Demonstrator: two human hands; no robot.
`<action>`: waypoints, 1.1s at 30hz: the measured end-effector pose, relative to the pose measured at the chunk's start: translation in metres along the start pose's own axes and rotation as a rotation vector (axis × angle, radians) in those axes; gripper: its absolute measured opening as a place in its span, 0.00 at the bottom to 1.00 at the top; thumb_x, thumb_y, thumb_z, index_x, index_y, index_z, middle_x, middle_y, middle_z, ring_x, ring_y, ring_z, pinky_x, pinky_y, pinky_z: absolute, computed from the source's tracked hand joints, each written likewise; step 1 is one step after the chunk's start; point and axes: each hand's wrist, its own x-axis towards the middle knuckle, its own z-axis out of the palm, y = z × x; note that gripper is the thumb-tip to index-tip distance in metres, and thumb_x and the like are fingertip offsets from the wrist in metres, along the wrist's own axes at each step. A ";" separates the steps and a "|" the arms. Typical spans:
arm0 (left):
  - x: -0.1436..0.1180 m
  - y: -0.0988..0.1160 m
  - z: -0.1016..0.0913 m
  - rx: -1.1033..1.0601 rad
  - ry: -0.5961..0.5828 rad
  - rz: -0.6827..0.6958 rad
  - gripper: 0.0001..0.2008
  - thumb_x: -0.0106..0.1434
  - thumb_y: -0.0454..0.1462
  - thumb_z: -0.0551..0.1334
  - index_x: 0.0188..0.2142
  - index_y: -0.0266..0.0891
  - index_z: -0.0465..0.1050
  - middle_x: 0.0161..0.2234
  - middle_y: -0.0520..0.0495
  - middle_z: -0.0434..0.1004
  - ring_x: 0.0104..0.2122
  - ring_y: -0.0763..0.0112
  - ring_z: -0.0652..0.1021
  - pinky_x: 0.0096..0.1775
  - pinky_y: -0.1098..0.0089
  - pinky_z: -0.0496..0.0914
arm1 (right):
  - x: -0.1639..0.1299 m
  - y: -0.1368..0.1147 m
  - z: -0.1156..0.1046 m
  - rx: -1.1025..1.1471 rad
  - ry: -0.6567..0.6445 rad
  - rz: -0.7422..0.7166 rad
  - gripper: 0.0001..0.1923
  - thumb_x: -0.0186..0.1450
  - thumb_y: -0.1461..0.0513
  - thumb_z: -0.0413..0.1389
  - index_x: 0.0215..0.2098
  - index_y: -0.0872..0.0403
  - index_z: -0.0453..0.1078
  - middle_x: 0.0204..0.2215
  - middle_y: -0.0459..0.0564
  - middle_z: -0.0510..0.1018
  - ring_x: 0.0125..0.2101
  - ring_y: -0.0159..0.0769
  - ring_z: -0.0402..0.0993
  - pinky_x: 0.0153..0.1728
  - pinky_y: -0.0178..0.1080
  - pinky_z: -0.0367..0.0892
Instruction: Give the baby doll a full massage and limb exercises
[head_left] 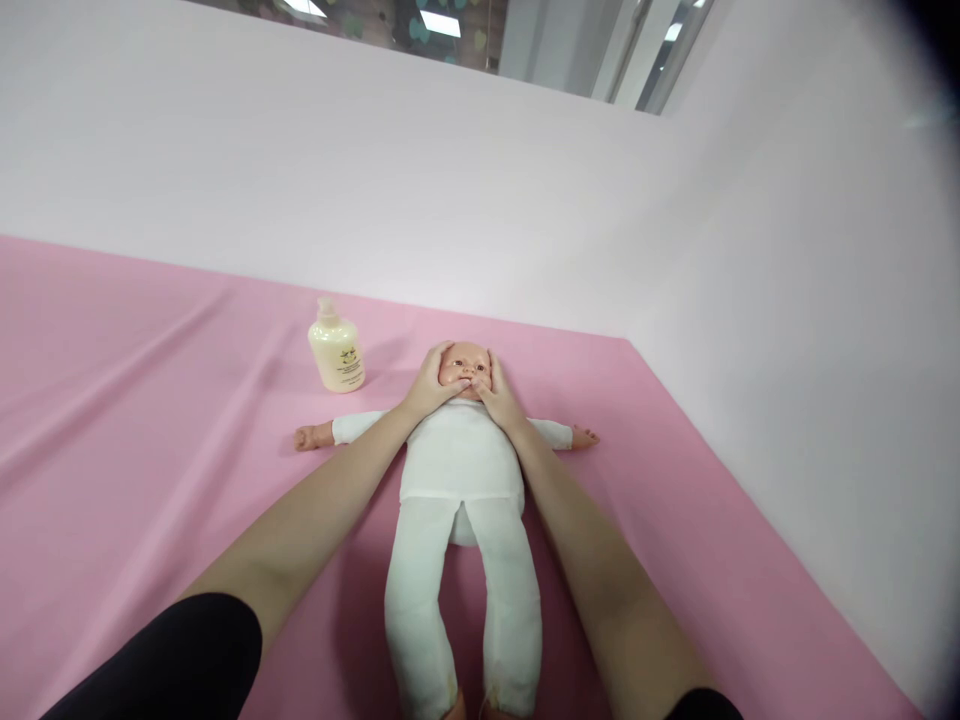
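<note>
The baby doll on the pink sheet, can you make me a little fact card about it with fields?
doll: baby doll in white cloth suit, on its back, arms spread
surface: pink sheet
left hand: left hand cups one side of the doll's head
right hand: right hand cups the other side, thumb by the mouth
nearby: cream plastic pump bottle, upright, beside the head, not touching it
behind: plain white wall

Pale yellow lotion bottle upright on pink sheet, label facing camera, cap closed. Pink sheet creased in long diagonal folds at left. White wall behind and along right side. Ceiling lights visible above wall top.
</note>
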 end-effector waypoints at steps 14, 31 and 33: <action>0.000 0.002 0.000 0.023 -0.032 -0.021 0.34 0.57 0.50 0.61 0.58 0.38 0.54 0.58 0.37 0.59 0.59 0.55 0.62 0.61 0.54 0.56 | 0.000 -0.004 0.001 -0.039 -0.003 0.033 0.43 0.62 0.45 0.52 0.68 0.51 0.40 0.67 0.49 0.46 0.66 0.37 0.44 0.65 0.42 0.43; 0.000 0.006 -0.002 -0.018 -0.032 -0.022 0.28 0.64 0.48 0.55 0.58 0.38 0.54 0.59 0.37 0.59 0.60 0.57 0.61 0.62 0.55 0.54 | 0.004 0.003 0.000 -0.050 0.019 0.028 0.45 0.63 0.37 0.37 0.68 0.56 0.42 0.67 0.50 0.46 0.67 0.34 0.41 0.66 0.41 0.39; 0.000 0.006 -0.002 -0.024 -0.022 -0.025 0.27 0.64 0.48 0.55 0.58 0.38 0.55 0.59 0.37 0.59 0.60 0.58 0.62 0.62 0.55 0.54 | 0.006 0.006 0.001 -0.024 0.050 0.016 0.43 0.64 0.37 0.36 0.67 0.55 0.45 0.67 0.49 0.49 0.66 0.34 0.44 0.66 0.41 0.40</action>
